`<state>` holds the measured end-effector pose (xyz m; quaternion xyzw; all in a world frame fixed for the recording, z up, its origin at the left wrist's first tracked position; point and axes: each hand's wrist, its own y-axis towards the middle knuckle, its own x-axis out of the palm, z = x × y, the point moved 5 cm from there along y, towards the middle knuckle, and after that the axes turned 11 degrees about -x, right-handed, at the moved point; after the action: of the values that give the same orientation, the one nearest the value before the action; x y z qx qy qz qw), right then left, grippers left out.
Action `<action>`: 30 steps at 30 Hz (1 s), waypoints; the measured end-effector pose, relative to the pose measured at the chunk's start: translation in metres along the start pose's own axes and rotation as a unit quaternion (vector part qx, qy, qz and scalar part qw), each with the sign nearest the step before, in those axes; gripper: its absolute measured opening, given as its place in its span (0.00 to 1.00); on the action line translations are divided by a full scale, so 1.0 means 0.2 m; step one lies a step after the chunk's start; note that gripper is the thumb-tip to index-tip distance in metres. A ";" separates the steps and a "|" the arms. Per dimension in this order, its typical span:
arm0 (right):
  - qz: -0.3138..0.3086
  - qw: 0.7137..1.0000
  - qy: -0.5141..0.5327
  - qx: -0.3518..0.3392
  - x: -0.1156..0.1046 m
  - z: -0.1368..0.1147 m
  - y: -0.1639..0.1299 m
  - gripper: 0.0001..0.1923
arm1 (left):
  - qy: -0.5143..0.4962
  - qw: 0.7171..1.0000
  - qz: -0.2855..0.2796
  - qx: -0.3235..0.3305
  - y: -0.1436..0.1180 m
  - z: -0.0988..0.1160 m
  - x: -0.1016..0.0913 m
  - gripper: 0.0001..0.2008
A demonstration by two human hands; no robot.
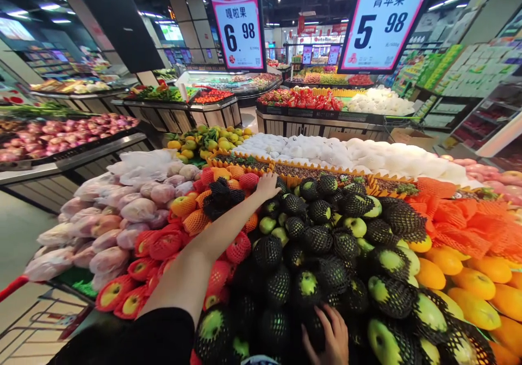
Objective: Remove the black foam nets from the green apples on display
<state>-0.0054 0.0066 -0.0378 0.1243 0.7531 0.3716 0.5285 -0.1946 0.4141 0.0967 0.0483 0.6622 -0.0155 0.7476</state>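
My left arm stretches across the fruit display. My left hand (267, 186) is at the far edge of the green apples, with its fingers out by the yellow trim; nothing can be made out in it. Close to it lie several apples in black foam nets and a bunch of loose black nets (223, 198). Low in the view, my right hand (332, 336) has its fingers curved over a green apple (313, 324) in a dark net. Around it are more netted green apples (308, 283), some partly bare.
Red-netted apples (161, 242) and bagged fruit (138, 210) lie to the left. Oranges (475, 283) and orange netting (485, 223) are on the right. White-wrapped fruit (367, 155) lines the back. Price screens (236, 25) hang above. Part of a cart (41, 321) shows at lower left.
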 end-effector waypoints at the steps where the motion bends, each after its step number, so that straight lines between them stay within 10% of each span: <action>1: 0.002 1.000 0.003 0.006 0.00 0.00 0.00 0.21 | -0.004 0.999 -0.010 0.036 -0.04 -0.01 -0.01 0.23; 6: 0.005 0.999 0.028 0.028 -0.02 -0.02 0.02 0.21 | 0.015 0.981 -0.119 0.154 -0.34 -0.09 0.09 0.07; 10: 0.000 0.999 0.035 0.037 -0.02 -0.01 0.02 0.22 | 0.044 0.973 -0.128 0.185 -0.53 -0.14 0.22 0.18; 13: 0.003 0.999 0.032 0.041 -0.01 -0.01 0.01 0.22 | 0.053 0.974 -0.114 0.189 -0.59 -0.14 0.31 0.31; 19: -0.011 0.998 0.035 0.047 -0.03 -0.02 0.03 0.23 | 0.048 0.982 -0.105 0.147 -0.58 -0.11 0.40 0.24; 30: -0.006 0.998 0.044 0.049 -0.04 -0.03 0.04 0.22 | 0.010 0.989 -0.073 0.130 -0.64 -0.18 0.14 0.40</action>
<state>-0.0083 0.0049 -0.0261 0.1293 0.7937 0.3358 0.4905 -0.2383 0.2921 0.0588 0.0967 0.6637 -0.1557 0.7252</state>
